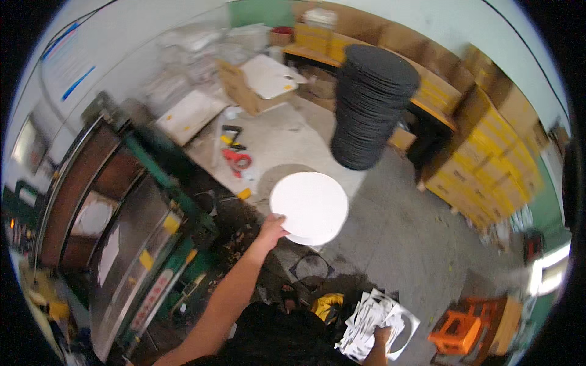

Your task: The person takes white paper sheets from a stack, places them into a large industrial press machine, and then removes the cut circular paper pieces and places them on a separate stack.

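White disc [309, 207] was gripped at its edge by the left hand [271, 230], held above the bench [287, 137]. Cut white scraps [372, 320] were clutched in the right hand [382, 337]. Tall black disc stack [371, 107] stood beside, untouched.

yellow cartons [488, 158] stacked along the right wall; a white wall sign [67, 61] with blue stripes upper left.

Left hand [271, 229] is gripping the near-left edge of a small stack of white round discs [309, 207], held out over the grey floor [390, 238]. Right hand [381, 335] is down low clutching a messy bunch of white cut-out scraps [366, 317]. A tall pile of black discs [369, 107] stands further back, orange stool [455, 332] off to the right, yellow boxes [488, 158] stacked along the wall
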{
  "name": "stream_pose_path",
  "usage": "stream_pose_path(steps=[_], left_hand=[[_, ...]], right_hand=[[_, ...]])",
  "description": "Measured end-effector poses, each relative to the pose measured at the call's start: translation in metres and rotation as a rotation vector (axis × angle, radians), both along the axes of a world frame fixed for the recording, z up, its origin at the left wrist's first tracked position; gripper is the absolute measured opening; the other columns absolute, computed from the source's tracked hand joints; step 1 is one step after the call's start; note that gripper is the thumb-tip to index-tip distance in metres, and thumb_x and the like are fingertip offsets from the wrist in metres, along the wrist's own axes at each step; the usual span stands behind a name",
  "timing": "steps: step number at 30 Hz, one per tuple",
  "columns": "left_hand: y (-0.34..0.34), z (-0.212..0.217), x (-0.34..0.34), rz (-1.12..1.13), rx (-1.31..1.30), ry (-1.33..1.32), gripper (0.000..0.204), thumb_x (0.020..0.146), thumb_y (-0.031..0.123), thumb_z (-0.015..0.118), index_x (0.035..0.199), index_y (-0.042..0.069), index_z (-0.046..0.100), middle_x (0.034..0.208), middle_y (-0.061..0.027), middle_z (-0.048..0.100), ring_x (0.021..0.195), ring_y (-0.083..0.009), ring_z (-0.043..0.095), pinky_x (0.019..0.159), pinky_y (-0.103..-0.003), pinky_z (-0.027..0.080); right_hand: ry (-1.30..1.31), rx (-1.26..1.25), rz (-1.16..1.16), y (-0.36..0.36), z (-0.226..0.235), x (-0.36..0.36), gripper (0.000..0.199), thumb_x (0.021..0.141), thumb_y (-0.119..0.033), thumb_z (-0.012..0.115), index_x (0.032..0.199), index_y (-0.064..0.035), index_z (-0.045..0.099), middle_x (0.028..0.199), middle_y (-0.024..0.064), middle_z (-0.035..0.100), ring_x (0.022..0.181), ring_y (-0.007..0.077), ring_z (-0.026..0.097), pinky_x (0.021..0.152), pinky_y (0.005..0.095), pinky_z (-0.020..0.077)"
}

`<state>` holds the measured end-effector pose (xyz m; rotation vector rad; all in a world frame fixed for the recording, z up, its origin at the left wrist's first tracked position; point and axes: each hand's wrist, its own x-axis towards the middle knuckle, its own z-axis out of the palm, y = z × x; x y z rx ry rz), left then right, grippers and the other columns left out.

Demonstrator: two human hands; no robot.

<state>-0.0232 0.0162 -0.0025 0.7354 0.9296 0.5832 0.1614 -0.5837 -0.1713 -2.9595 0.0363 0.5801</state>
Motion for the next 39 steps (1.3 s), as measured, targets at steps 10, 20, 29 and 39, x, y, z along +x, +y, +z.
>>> stream_pose_path(steps=[10,20,29,39], left_hand=[[-0.093,-0.001,-0.264,0.052,0.480,0.449,0.035,0.095,0.024,0.055,0.123,0.002,0.055,0.105,-0.0108,0.066,0.098,-0.0215,0.063,0.088,-0.037,0.048],[-0.555,0.101,-0.669,1.995,0.323,1.409,0.011,0.091,0.007,0.056,0.100,0.005,0.062,0.088,-0.0075,0.065,0.084,-0.0170,0.062,0.077,-0.031,0.049],[-0.770,0.144,-0.755,2.166,-0.218,1.529,0.037,0.086,0.030,0.070,0.103,-0.001,0.061,0.083,-0.0059,0.064,0.073,-0.0164,0.058,0.067,-0.031,0.048],[-0.786,0.148,-0.711,2.376,0.144,0.597,0.017,0.086,0.026,0.062,0.096,0.013,0.057,0.085,0.0002,0.055,0.074,-0.0121,0.052,0.067,-0.030,0.043]], right_hand=[[1.255,0.481,0.140,0.305,-0.046,-0.062,0.016,0.093,-0.020,0.051,0.084,-0.0063,0.053,0.066,0.0064,0.044,0.052,0.0175,0.040,0.042,0.0326,0.0354],[1.095,-0.070,0.954,0.428,0.008,-0.289,0.016,0.094,-0.021,0.052,0.093,-0.0050,0.057,0.075,0.0106,0.053,0.059,0.0188,0.048,0.048,0.0334,0.0413],[0.983,-0.243,1.343,0.434,0.024,-0.417,0.020,0.096,-0.021,0.053,0.101,-0.0039,0.061,0.084,0.0144,0.062,0.065,0.0200,0.056,0.053,0.0342,0.0466],[0.907,-0.300,1.467,0.430,0.040,-0.439,0.022,0.096,-0.018,0.054,0.109,-0.0023,0.062,0.090,0.0161,0.068,0.078,0.0232,0.065,0.062,0.0365,0.0532]])
